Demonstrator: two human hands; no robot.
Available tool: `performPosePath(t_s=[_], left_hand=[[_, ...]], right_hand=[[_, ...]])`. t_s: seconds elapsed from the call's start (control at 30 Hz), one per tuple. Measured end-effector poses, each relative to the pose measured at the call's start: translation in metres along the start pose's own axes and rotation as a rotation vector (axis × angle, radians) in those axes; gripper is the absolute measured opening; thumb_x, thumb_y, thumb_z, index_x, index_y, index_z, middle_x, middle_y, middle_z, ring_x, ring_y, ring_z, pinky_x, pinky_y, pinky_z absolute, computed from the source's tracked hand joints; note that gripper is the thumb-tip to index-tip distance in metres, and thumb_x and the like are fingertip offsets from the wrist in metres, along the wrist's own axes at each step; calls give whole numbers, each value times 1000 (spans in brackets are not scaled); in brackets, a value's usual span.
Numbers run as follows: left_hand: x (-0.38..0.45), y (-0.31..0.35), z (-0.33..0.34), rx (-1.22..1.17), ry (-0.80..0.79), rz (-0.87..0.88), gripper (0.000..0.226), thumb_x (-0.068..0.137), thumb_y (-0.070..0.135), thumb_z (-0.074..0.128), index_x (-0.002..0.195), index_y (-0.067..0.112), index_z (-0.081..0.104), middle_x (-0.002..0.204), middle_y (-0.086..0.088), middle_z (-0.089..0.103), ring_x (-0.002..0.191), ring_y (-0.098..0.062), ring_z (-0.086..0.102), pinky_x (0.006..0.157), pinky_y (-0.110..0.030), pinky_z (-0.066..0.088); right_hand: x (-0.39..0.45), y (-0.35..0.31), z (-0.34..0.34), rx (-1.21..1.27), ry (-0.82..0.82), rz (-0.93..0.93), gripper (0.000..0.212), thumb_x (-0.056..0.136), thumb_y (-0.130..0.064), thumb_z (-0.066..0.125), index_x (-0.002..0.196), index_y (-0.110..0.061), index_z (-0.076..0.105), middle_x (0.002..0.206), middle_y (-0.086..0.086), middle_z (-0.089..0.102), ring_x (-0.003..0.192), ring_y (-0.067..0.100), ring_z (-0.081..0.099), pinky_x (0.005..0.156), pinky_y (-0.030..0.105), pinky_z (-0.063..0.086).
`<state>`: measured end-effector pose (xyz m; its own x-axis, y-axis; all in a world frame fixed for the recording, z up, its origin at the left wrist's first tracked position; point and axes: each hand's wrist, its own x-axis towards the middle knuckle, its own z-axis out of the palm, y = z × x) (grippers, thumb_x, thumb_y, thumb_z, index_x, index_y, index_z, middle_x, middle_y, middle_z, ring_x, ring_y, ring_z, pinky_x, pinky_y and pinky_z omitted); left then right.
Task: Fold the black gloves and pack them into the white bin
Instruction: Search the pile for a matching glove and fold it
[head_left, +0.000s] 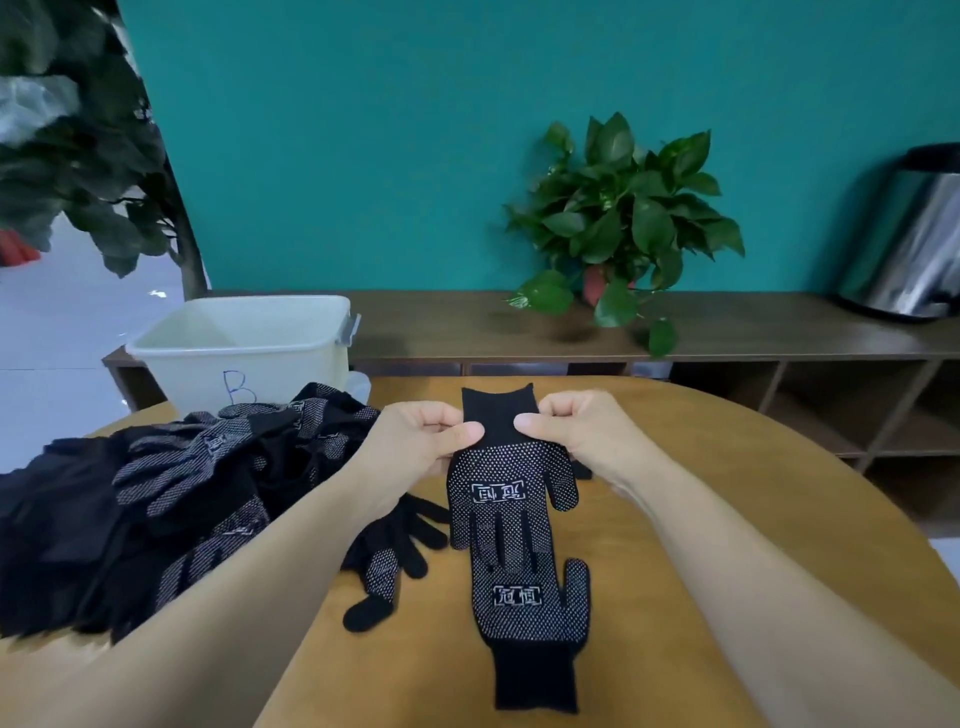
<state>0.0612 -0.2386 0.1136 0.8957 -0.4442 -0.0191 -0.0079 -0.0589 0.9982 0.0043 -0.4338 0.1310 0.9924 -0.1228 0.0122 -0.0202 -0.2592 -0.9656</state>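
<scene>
Both hands' fingers (470, 433) pinched upper glove (511, 467) cuff; risked dragging lower glove (530, 608) askew beneath them.

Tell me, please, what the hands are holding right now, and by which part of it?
Both hands, left and right, pinch the upper black glove by its plain knit cuff, one at each side edge. Its fingers overlap the second glove lying on the table.

Black knit cloth gloves (511, 499) showing white rubbery dots, smooth white plastic bin (244, 353) looking matt, wooden table (727, 519) gleaming softly, steel kettle (909, 234) shining glossy
</scene>
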Motion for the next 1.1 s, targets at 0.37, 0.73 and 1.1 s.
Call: performPosePath(t_s=[0.37, 0.73, 1.1], left_hand=[[86, -17, 14, 133, 51, 36, 8, 83, 13, 76, 83, 10, 69, 83, -7, 72, 72, -13, 65, 70, -24, 54], [67, -53, 21, 170, 5, 19, 9, 82, 11, 75, 82, 6, 68, 81, -8, 72, 71, -14, 65, 74, -28, 55], [-3, -74, 32, 326, -54, 139, 25, 82, 8, 76, 65, 8, 58, 55, 11, 54, 49, 3, 44, 53, -10, 38]], right_hand=[[67, 37, -23, 53, 84, 21, 27, 81, -16, 76, 70, -8, 53, 75, 12, 49, 72, 22, 44, 70, 35, 37], [47, 74, -18, 82, 30, 70, 21, 81, -12, 76, 77, 0, 59, 76, 16, 56, 72, 22, 49, 71, 35, 43], [-31, 96, -4, 24, 17, 31, 33, 83, -8, 74, 61, -17, 51, 59, 5, 46, 58, 15, 37, 56, 23, 31]])
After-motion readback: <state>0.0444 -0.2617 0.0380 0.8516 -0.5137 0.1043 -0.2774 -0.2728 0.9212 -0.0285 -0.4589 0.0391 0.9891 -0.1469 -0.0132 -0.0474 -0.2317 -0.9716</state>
